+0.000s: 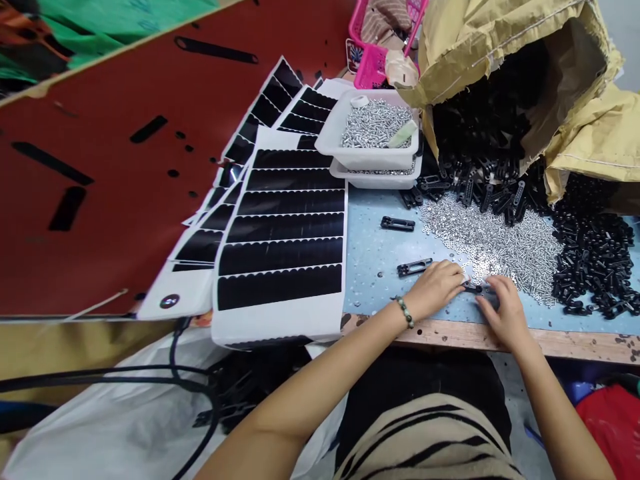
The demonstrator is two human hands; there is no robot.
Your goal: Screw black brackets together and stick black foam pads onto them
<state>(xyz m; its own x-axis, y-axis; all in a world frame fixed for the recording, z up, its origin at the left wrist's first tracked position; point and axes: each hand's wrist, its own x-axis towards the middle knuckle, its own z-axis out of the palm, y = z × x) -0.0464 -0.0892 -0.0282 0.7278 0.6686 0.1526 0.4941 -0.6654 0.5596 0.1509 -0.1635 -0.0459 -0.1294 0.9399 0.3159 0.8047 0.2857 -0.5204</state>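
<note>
Near the front edge of the blue table cover, my left hand (440,287) is closed at the left end of a small black plastic part (473,288). My right hand (506,310) is at the part's other end, its thumb and forefinger apart. Just beyond the fingers lies a heap of small silver screws (533,257) with silver nuts (463,230) along its left side. One slotted black plastic piece (414,267) lies beside my left hand, and another similar piece (398,224) rests farther back.
Black parts spill from a torn yellow paper sack (480,60); a pile of black pieces (595,260) sits at right. Stacked white trays (370,159) hold screws. Sheets of black stickers (283,220) overhang the front edge at left. A pink basket (371,67) stands behind.
</note>
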